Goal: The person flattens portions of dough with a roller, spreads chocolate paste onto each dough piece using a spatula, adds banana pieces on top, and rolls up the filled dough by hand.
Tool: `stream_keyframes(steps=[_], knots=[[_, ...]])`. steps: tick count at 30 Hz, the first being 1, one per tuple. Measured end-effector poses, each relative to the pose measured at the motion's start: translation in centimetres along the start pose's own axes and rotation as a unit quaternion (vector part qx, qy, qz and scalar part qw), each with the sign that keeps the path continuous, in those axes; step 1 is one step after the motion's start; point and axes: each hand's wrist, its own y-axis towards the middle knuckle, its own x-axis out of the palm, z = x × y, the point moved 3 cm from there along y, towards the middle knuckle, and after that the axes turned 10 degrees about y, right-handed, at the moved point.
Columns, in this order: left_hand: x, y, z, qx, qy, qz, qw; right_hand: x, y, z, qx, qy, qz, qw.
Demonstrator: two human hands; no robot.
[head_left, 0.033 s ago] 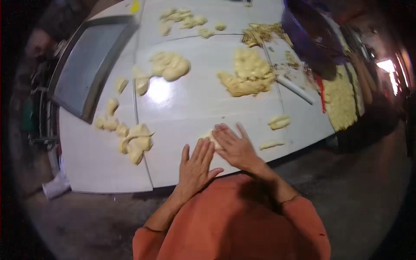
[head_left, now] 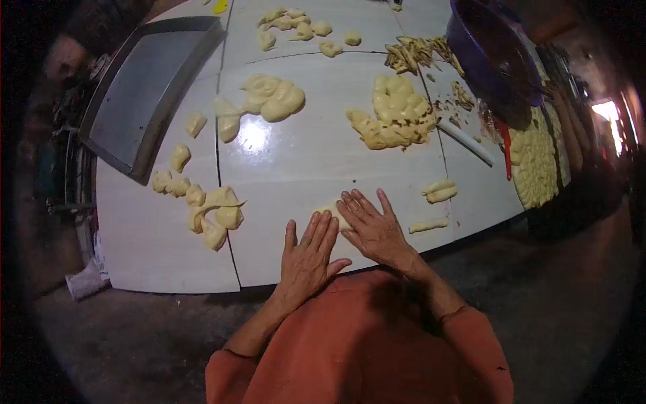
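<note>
A small flat piece of pale yellow dough [head_left: 328,210] lies on the white table near its front edge, mostly hidden under my fingers. My left hand [head_left: 311,254] presses on its left part, fingers stretched out and thumb apart. On its right part rests my right hand [head_left: 374,230], flat, with the fingers spread. Just to the right are two rolled dough pieces side by side [head_left: 440,190] and a single thin dough roll [head_left: 428,225]. Several cut dough lumps [head_left: 217,214] sit left of my hands.
A large metal tray [head_left: 128,101] stands at the left. Further back lie a dough mound [head_left: 274,98], a dough slab with brown bits [head_left: 397,118] and a heap of brownish strips [head_left: 412,55]. At the right are a white rod [head_left: 465,143], a red tool [head_left: 505,151] and a purple basin [head_left: 471,50].
The table's contents sit slightly further right in the view, and the picture is sharper. Both hands stay flat on the dough, with hardly any shift.
</note>
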Motion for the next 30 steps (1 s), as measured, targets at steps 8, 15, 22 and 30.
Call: stream_keyframes(steps=[8, 15, 22, 30], knots=[[-0.3, -2.0, -0.4, -0.015, 0.052, -0.036, 0.998, 1.4, 0.0, -1.5, -0.009, 0.111, -0.076, 0.991], [-0.9, -1.5, -0.3, -0.012, 0.041, 0.019, 0.999, -0.4, -2.5, -0.6, -0.015, 0.045, -0.107, 0.993], [-0.5, -1.5, 1.8, -0.063, 0.064, 0.015, 0.996, -7.9, -2.1, 7.7, 0.022, 0.087, 0.117, 0.989], [1.8, -2.1, 4.5, -0.121, 0.086, -0.049, 0.988, -12.5, -8.4, 28.1, 0.227, -0.073, 0.199, 0.950]])
